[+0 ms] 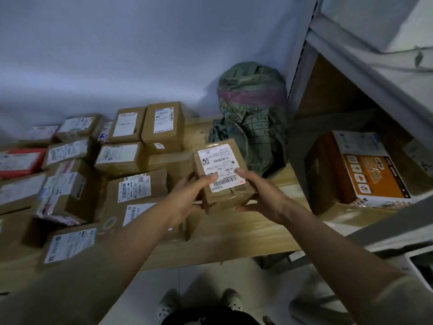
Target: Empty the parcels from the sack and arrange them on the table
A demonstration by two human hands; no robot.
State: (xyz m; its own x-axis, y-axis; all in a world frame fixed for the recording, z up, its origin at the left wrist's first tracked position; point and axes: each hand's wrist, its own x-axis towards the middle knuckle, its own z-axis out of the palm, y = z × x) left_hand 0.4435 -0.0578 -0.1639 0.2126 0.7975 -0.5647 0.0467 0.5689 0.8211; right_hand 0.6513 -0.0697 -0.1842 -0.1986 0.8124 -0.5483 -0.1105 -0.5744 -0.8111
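Both hands, the left hand (187,202) and right hand (262,195), are gripping a small brown parcel (222,174) from opposite sides, holding it above the wooden table (234,231). The green sack (253,118) is slumping at one o'clock; other parcels (98,174) are crowding nine o'clock.

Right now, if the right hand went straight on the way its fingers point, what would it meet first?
The right hand already touches the small box that it points at; beyond that, probably the brown parcels, though depth is unclear.

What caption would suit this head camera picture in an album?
Both hands, left hand and right hand, hold a labelled parcel above the table.
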